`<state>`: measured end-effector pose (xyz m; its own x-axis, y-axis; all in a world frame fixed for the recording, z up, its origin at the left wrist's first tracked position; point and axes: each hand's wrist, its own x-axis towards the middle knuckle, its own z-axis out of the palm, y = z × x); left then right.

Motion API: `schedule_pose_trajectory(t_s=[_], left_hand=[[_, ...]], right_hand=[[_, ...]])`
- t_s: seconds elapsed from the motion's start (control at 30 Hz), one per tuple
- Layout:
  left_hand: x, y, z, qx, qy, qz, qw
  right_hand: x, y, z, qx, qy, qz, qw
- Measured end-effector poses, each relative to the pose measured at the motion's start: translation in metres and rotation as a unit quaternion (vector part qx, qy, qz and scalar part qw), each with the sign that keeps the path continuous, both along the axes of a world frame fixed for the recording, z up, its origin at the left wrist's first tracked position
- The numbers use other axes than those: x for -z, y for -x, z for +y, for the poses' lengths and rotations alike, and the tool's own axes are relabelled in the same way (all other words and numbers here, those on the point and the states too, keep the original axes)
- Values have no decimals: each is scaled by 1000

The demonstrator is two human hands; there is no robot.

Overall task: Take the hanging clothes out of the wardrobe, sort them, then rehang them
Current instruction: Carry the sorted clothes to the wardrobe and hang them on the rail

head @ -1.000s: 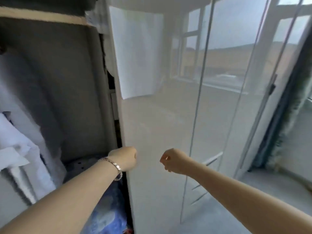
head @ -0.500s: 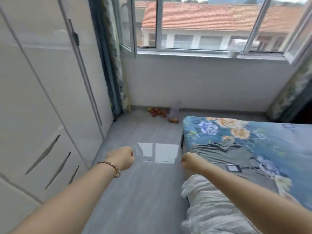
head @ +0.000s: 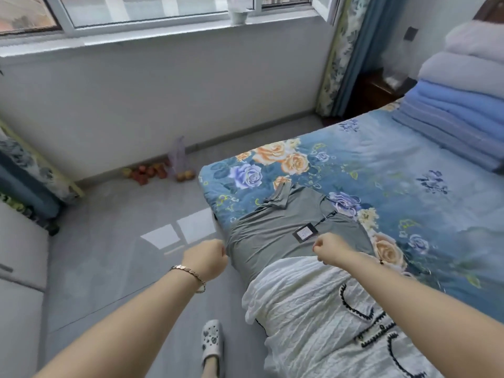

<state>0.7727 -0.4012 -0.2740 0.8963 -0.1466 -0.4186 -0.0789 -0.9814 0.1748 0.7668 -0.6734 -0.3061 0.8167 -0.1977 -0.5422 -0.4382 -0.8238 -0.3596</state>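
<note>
A grey garment [head: 275, 233] with a dark price tag [head: 305, 232] lies flat on the floral bed [head: 395, 186]. Partly over its lower end lies a white crinkled garment [head: 313, 309] with black trim. My left hand [head: 207, 259] is a closed fist holding nothing, hovering over the floor just left of the bed's edge. My right hand [head: 331, 248] is also curled into a fist, held above the seam where the white garment overlaps the grey one. No hanger shows in either fist.
A stack of folded blue and grey blankets [head: 461, 105] sits at the bed's far right. Fruit and a plastic bag [head: 163, 170] lie on the floor under the window. The white wardrobe front [head: 19, 268] is at the left edge. My slippered foot [head: 211, 342] stands below.
My view has swung right, from the open wardrobe past its doors and the window to the bed with the two garments. Both fists stayed curled and held out in front.
</note>
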Motion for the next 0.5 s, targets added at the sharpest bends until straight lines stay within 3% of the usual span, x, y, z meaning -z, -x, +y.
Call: schedule_pose_trajectory(t_s=[0.27,0.5], left_hand=[[49,-140,-31,158,-27,69,985],[90,-249,-118,183,23,78,980]], right_hand=[[42,-76,-23,172,14,23,985],[101,-119,-86,263,39,51,963]])
